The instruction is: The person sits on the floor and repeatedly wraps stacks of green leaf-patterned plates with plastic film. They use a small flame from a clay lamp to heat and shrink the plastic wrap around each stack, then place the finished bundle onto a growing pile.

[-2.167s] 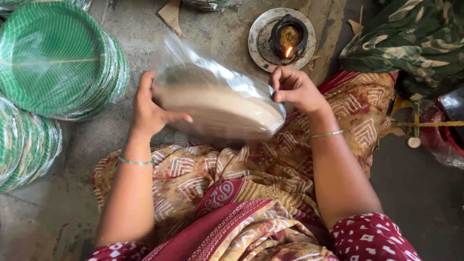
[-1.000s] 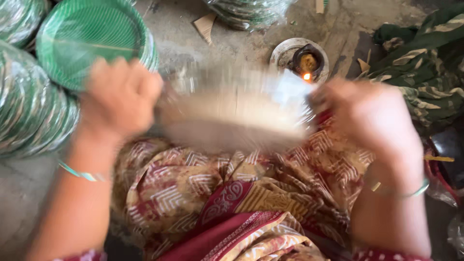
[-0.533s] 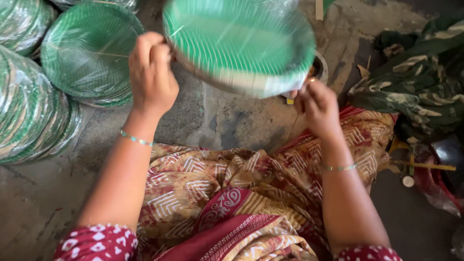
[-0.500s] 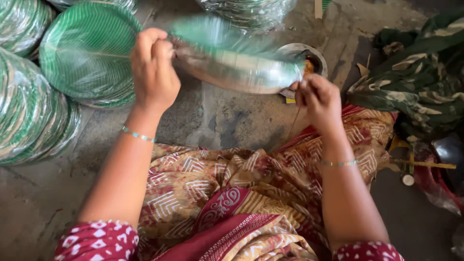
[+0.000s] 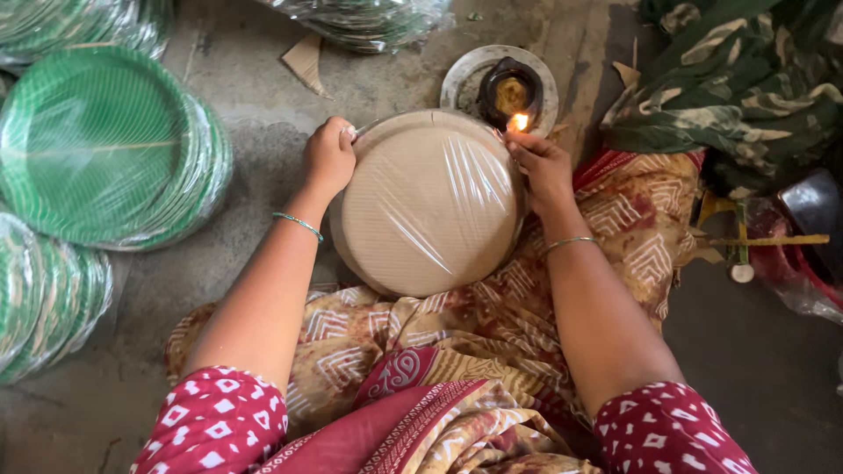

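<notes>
A stack of paper plates wrapped in clear plastic (image 5: 428,206) stands tilted on my lap, its plain brown underside facing me. My left hand (image 5: 329,156) grips the pack's upper left rim. My right hand (image 5: 540,162) holds the upper right rim, pinching the plastic close to the flame. Just behind the pack, a small dark oil lamp (image 5: 507,90) burns on a round metal dish (image 5: 461,77); its flame (image 5: 520,121) sits right at the pack's top edge.
Stacks of green plates (image 5: 105,145) lie on the concrete floor at left, more wrapped stacks (image 5: 48,298) at far left and another pack (image 5: 369,17) at the top. Green patterned cloth (image 5: 738,88) lies at right. A cardboard scrap (image 5: 306,60) rests near the lamp.
The pack was flipped and turned in my hands, green side showing briefly; now its brown underside faces me and its top edge is at the lamp flame.
</notes>
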